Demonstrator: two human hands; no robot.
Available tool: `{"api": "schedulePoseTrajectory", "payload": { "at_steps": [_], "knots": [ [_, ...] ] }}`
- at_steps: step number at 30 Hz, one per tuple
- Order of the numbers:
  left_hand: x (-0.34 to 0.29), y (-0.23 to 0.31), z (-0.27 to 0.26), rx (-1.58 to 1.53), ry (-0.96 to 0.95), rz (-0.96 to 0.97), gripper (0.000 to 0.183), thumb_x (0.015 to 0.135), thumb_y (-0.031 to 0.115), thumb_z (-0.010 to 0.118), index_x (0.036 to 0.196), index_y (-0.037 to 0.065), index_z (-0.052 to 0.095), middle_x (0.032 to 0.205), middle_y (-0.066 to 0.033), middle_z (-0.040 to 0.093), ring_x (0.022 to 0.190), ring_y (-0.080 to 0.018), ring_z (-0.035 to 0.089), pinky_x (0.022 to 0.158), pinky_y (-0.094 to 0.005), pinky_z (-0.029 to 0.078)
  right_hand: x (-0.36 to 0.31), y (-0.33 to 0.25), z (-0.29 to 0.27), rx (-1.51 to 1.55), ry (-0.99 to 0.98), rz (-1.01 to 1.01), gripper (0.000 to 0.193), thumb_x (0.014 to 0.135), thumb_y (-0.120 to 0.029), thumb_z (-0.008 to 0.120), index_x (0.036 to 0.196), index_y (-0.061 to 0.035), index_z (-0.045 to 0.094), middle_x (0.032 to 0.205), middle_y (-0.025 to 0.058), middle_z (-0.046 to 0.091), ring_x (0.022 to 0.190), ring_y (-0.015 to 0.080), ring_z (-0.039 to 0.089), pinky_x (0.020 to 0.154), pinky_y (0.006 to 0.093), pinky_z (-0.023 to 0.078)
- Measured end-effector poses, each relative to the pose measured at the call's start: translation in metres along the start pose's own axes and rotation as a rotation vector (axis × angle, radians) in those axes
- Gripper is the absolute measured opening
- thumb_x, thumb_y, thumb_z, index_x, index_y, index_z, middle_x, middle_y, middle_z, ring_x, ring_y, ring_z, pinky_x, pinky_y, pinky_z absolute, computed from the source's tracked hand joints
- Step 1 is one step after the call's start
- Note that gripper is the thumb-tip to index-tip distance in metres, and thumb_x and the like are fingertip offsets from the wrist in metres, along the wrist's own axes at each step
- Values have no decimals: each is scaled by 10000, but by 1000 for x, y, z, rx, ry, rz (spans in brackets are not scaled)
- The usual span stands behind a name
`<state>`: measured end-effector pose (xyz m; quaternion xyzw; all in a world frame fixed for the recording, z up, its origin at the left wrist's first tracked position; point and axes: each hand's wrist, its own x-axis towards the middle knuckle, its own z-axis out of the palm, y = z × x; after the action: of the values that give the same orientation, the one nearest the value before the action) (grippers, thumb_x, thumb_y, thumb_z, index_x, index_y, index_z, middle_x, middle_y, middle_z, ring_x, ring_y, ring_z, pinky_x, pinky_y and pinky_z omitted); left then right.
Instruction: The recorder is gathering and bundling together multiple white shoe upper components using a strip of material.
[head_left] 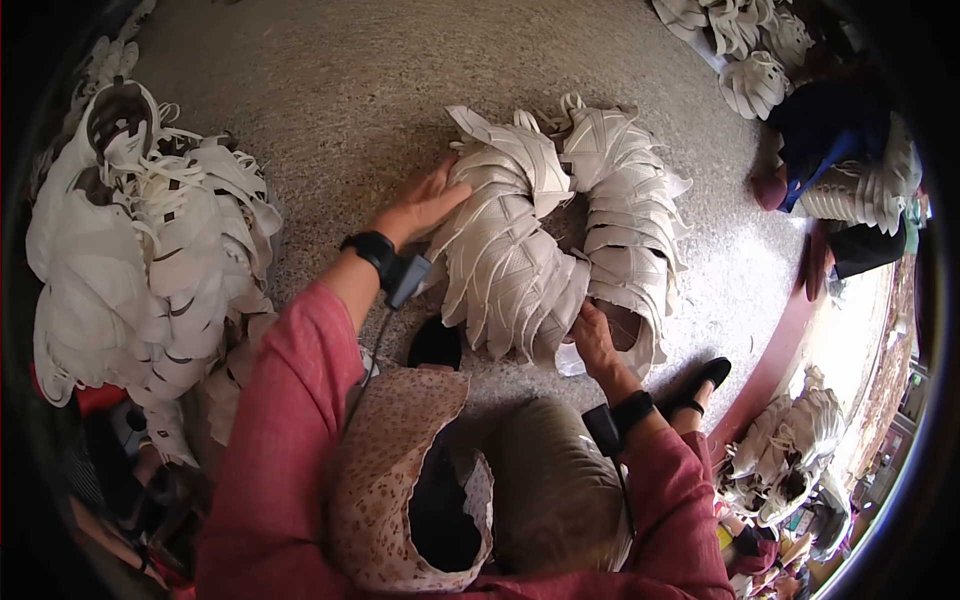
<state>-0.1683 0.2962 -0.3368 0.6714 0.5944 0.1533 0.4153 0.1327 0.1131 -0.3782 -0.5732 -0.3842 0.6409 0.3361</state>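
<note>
Two curved stacks of nested white shoe uppers lie side by side on the floor in front of me, a left stack (500, 230) and a right stack (628, 220). Against the outer side of the left stack rests my left hand (425, 203), its fingers stretched out and not wrapped round anything. My right hand (596, 345) is at the near end, between the two stacks, closed on the edge of the left one; some of its fingertips are hidden. Laces and loose edges stick out along both stacks.
A tall heap of white shoe uppers (150, 260) stands at the left. More uppers lie at the far right (755, 85) and near right (790, 450). A person in dark blue clothing (825, 130) is at the right. A patterned cloth (385, 480) covers my lap.
</note>
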Motion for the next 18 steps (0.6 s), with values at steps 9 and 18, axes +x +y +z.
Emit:
{"api": "schedulePoseTrajectory", "payload": {
  "at_steps": [9,18],
  "knots": [
    [-99,-5,117,-112,387,-145,489,910,463,382,1124,46,525,910,-256,623,849,-478,576,740,-528,461,-40,-70,-10,-240,-179,-232,404,815,-160,544,1179,17,546,1099,131,630,1017,248,605,887,342,469],
    [-50,59,-12,606,135,505,672,755,162,592,1379,126,345,1318,-135,442,1245,-328,372,1047,-508,293,-41,-16,-63,-772,-257,-625,468,673,-17,520,1136,41,555,1061,174,633,1016,331,587,965,392,409]
  ]
}}
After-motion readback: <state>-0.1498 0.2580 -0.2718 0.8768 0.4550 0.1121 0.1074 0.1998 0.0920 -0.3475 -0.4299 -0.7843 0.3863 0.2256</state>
